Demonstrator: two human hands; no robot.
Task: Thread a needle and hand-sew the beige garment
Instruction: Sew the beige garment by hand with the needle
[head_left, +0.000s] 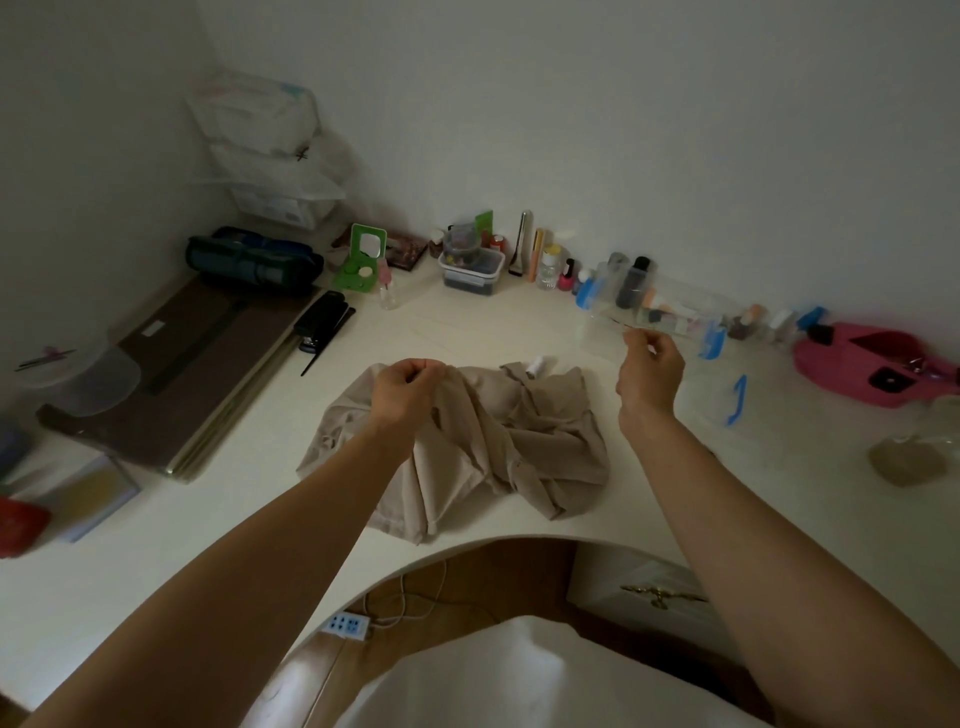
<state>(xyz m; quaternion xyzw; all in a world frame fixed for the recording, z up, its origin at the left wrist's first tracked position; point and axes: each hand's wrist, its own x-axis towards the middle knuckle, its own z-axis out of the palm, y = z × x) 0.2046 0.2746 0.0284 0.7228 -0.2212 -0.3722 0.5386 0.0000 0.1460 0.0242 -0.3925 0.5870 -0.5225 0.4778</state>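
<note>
Dim, flat light, no hard shadows. Plain white walls (571, 104), bare, meeting in a corner (212, 52) at upper left. Set against both, a cream-topped desk (156, 571) wrapping that corner, its near edge cut in a wide inward curve. Below the curve, a glossy brown wooden floor (467, 587), catching a pale reflection at lower left. On the floor, a white power strip (347, 625) with blue sockets, its white cable (415, 597) looping just beside it. Under the desk at right, a white drawer unit (623, 577) with an ornate brass handle (660, 595).
</note>
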